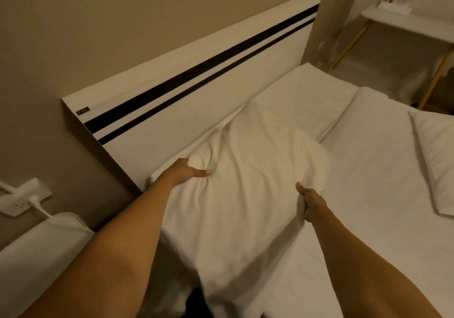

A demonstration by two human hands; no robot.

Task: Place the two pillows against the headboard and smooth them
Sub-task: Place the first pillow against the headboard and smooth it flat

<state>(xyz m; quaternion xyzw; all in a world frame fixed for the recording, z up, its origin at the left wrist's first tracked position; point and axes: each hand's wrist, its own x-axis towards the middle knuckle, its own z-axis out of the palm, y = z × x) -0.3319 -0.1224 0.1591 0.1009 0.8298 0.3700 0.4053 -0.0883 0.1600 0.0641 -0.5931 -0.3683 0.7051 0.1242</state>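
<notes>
A white pillow point(245, 175) is held over the near left part of the bed, its far end close to the white headboard point(196, 111) with two black stripes. My left hand point(184, 171) grips the pillow's left edge, thumb on top. My right hand point(310, 203) pinches its right edge. A second white pillow point(302, 104) lies flat against the headboard further right. Another white pillow or folded cover point(437, 160) rests at the right edge of the view.
The white mattress sheet point(368, 170) spreads to the right. A wall socket with a plug and cable point(22, 198) sits on the beige wall at the left, above another white bed corner point(36, 251). A white side table with gold legs point(405, 23) stands at the back right.
</notes>
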